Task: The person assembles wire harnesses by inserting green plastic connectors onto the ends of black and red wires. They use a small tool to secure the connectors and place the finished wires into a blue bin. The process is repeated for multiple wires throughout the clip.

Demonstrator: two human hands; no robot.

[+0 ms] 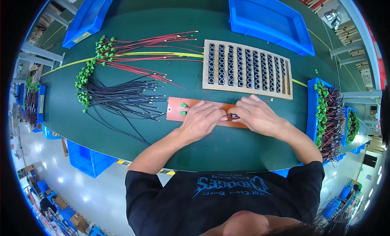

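Both my hands work close together over a flat orange-brown board (175, 112) on the table. My left hand (201, 120) lies across the board, its fingers closed around thin wires that are mostly hidden. Two green connectors (183, 109) show on the board just left of it. My right hand (260, 117) pinches a small black ring-like piece (233, 116) between thumb and fingers, close to the left fingertips. A wire end (269, 100) sticks out beyond the right knuckles. How the wires pass the black piece is covered by my fingers.
Behind the board lies a wooden tray (207, 85) with rows of black ring-shaped pieces. Red wires (150, 37) and black wires (126, 94) with green connectors are spread at left. Blue bins stand at the far left (87, 21), far right (270, 23) and right edge (312, 110), the last holding wired connectors.
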